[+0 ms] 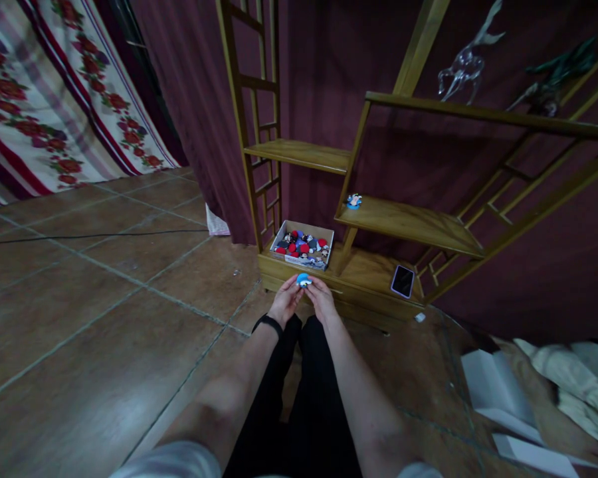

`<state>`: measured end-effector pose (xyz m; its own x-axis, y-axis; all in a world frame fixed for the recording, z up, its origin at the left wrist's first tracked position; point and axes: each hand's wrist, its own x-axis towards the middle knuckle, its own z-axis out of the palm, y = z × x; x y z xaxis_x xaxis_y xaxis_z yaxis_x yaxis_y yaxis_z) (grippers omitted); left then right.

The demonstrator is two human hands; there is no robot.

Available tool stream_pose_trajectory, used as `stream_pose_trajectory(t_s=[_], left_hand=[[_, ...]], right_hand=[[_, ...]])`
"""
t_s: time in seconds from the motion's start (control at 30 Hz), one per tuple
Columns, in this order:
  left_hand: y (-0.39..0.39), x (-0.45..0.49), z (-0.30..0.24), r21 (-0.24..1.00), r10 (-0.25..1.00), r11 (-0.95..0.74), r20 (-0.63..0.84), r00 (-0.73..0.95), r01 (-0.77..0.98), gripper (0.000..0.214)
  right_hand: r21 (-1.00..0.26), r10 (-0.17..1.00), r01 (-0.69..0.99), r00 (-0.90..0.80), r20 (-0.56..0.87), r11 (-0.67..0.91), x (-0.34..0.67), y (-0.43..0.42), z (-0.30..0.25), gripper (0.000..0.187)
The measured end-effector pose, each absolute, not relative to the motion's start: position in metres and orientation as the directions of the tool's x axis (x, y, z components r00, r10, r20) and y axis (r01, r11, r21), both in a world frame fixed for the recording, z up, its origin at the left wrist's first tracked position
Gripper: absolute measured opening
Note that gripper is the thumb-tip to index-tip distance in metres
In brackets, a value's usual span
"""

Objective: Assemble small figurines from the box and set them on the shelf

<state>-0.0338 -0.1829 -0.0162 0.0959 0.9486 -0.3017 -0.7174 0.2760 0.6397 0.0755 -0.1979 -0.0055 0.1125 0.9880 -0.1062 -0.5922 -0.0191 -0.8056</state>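
Observation:
My left hand (285, 300) and my right hand (323, 298) meet in front of me, fingers pinched together on a small blue and white figurine (303, 280). Just beyond them, on the lowest wooden shelf (369, 269), stands a white box (301, 245) filled with several small red, blue and dark figurines. Another small blue figurine (353, 200) stands alone on the left end of the middle shelf (408, 222). A black band circles my left wrist.
A phone (402, 281) lies on the bottom shelf to the right of the box. Glass ornaments (466, 63) sit on the top shelf. A dark red curtain hangs behind. White boxes and cloth (558, 378) lie on the floor at right. A black cable (80, 236) crosses the tiles.

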Motion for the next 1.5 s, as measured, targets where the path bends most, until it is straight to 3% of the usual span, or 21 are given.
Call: stream_pose_trajectory(t_s=[0.33, 0.47, 0.57, 0.7, 0.8, 0.87, 1.03, 1.17, 1.33, 1.5], left_hand=[[-0.18, -0.032, -0.018, 0.659, 0.95, 0.288, -0.286, 0.124, -0.695, 0.03], [-0.183, -0.028, -0.017, 0.761, 0.974, 0.222, -0.204, 0.1, -0.61, 0.031], [-0.185, -0.027, -0.014, 0.906, 0.995, 0.093, -0.072, 0.066, -0.414, 0.032], [-0.186, -0.032, -0.008, 0.986, 0.988, -0.149, 0.146, 0.049, 0.07, 0.04], [-0.19, -0.039, 0.002, 0.835, 0.943, -0.332, 0.29, 0.162, 0.439, 0.049], [-0.193, -0.043, 0.01, 0.679, 0.899, -0.438, 0.347, 0.269, 0.589, 0.049], [-0.199, -0.044, 0.033, 0.335, 0.789, -0.606, 0.368, 0.492, 0.722, 0.045], [-0.2, -0.042, 0.046, 0.137, 0.725, -0.663, 0.364, 0.585, 0.736, 0.043], [-0.201, -0.042, 0.052, 0.018, 0.66, -0.706, 0.38, 0.648, 0.708, 0.042], [-0.205, -0.041, 0.053, 0.031, 0.666, -0.705, 0.372, 0.647, 0.708, 0.042]], right_hand=[[-0.822, 0.97, -0.565, 0.156, -0.186, -0.067, 0.073, -0.191, -0.015, 0.023], [-0.824, 0.97, -0.561, 0.149, -0.19, -0.075, 0.075, -0.19, -0.016, 0.023], [-0.827, 0.974, -0.552, 0.114, -0.197, -0.102, 0.079, -0.191, -0.017, 0.023], [-0.835, 0.976, -0.534, 0.074, -0.203, -0.133, 0.084, -0.192, -0.017, 0.022], [-0.834, 0.98, -0.536, 0.065, -0.191, -0.127, 0.087, -0.192, -0.017, 0.024], [-0.832, 0.98, -0.542, 0.075, -0.183, -0.114, 0.088, -0.193, -0.017, 0.027], [-0.819, 0.976, -0.567, 0.118, -0.181, -0.084, 0.09, -0.194, -0.019, 0.035], [-0.818, 0.975, -0.574, 0.154, -0.159, -0.043, 0.093, -0.196, -0.021, 0.037], [-0.802, 0.976, -0.598, 0.164, -0.141, -0.016, 0.097, -0.196, -0.018, 0.036], [-0.825, 0.978, -0.564, 0.157, -0.135, -0.024, 0.098, -0.197, -0.015, 0.035]])
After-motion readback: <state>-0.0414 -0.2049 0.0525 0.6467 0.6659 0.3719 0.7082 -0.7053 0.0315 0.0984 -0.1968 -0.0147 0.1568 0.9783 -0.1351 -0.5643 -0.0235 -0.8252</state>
